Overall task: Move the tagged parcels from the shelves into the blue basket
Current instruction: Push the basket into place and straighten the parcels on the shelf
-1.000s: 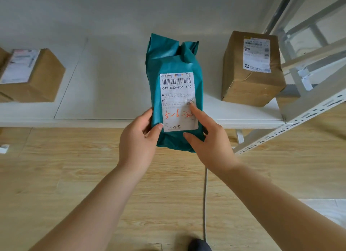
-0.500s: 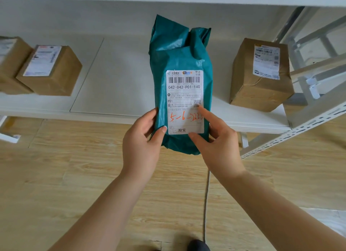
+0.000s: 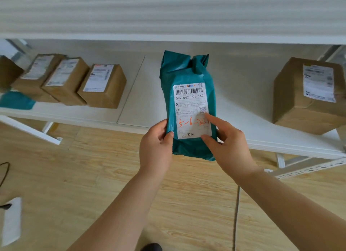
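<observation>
A teal plastic parcel (image 3: 184, 74) with a white shipping label and orange handwriting is held upright in front of the white shelf (image 3: 142, 108). My left hand (image 3: 156, 147) grips its lower left edge, thumb on the label's corner. My right hand (image 3: 229, 147) holds the lower right edge, thumb under the label and index finger stretched across the handwriting. The blue basket is out of view.
Three labelled cardboard boxes (image 3: 104, 85) stand in a row at the shelf's left, with another teal bag (image 3: 16, 101) beside them. A larger cardboard box (image 3: 309, 95) sits at the right. Wooden floor lies below, with a cable (image 3: 236, 213) and a white object (image 3: 11, 220).
The view has swung left and back, bringing more boxes at the shelf's left into sight. The parcel stays held in both hands, with the right index finger still on the label.
</observation>
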